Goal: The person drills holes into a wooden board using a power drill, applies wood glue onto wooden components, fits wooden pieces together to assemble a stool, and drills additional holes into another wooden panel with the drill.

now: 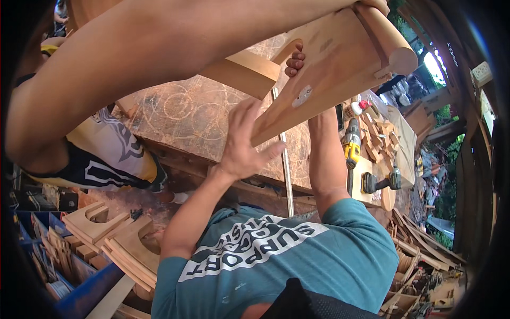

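A large tilted wooden panel (329, 64) with a rounded rail (393, 45) along its far right end stands over the workbench. My left hand (239, 141) is open, its fingers and thumb spread around the panel's near lower end, palm close against it. My right forearm goes up behind the panel. Fingers of my right hand (295, 63) curl through a cutout in it and grip its edge; the rest of that hand is hidden. A thick wooden bar (241, 73) sits beside the panel's left side. A co-worker's arm (159, 48) crosses above, its hand at the rail's far end.
The workbench (180, 114) bears curved scratches. At right lie a yellow drill (351, 146), a black cordless driver (380, 182) and wood offcuts (378, 138). U-shaped boards (98, 220) and a blue crate (90, 292) sit lower left. Scrap wood (419, 247) is piled lower right.
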Tool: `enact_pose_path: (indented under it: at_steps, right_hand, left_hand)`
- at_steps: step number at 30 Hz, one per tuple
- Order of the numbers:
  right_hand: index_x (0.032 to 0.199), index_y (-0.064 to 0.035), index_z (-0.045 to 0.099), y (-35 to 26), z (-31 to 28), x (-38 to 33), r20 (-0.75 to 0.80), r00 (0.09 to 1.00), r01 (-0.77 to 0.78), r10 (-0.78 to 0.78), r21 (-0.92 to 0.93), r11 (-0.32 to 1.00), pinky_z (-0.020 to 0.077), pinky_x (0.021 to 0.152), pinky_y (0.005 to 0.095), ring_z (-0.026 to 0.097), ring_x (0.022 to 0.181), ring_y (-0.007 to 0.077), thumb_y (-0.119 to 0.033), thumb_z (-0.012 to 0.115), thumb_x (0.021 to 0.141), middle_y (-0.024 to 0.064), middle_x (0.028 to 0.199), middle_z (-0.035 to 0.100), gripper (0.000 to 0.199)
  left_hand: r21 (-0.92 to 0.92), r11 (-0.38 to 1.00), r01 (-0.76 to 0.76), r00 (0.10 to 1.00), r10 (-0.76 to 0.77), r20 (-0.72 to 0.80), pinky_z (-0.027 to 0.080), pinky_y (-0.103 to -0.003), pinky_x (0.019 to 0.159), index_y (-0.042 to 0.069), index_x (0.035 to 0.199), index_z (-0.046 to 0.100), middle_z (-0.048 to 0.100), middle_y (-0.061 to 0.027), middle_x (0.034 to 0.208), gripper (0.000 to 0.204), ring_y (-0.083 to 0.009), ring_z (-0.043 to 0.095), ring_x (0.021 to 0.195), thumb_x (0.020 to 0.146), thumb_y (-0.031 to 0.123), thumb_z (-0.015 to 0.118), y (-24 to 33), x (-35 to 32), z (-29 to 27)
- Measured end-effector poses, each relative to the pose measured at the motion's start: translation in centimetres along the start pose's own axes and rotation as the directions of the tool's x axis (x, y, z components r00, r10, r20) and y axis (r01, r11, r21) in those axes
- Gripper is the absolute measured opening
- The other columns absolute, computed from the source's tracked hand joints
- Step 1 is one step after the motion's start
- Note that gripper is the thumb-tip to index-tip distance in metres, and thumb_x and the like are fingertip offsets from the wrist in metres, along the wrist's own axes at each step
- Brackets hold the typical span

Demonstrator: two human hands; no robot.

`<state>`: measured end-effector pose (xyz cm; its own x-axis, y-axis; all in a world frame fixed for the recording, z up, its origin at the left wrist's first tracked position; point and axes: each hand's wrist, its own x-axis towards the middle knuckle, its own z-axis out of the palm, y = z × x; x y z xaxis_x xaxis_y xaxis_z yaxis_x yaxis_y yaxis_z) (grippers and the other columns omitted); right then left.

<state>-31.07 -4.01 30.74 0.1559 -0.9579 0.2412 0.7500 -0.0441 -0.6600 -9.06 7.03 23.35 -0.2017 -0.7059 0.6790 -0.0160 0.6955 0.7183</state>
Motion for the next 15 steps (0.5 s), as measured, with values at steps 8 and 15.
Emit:
enact_pose_path:
  at_steps: [8,15]
  right_hand:
    - [0.131,0.0030,0.049,-1.7,-0.7,-2.8,0.037,0.998,0.047,-0.049,0.072,0.996,0.0531,0.074,0.0339,0.061,0.083,0.0193,-0.034,0.058,0.103,0.0068,0.094,0.056,0.047]
    - [0.131,0.0061,0.050,-1.7,-2.6,-2.7,0.077,0.995,0.057,-0.061,0.051,0.997,0.0516,0.077,0.0350,0.060,0.086,0.0195,-0.035,0.057,0.101,0.0068,0.098,0.058,0.051]
  left_hand:
    - [0.077,0.995,-0.062,0.998,0.063,0.000,0.039,-0.051,0.109,-0.011,0.146,0.041,0.047,-0.0300,0.140,0.082,-0.0455,0.047,0.129,0.088,0.036,0.077,0.2,0.5,3.6]
    - [0.047,0.990,0.135,0.991,-0.136,0.014,0.042,-0.048,0.109,-0.007,0.148,0.037,0.050,-0.0280,0.139,0.083,-0.0426,0.050,0.130,0.082,0.017,0.081,-1.4,-2.2,5.8]
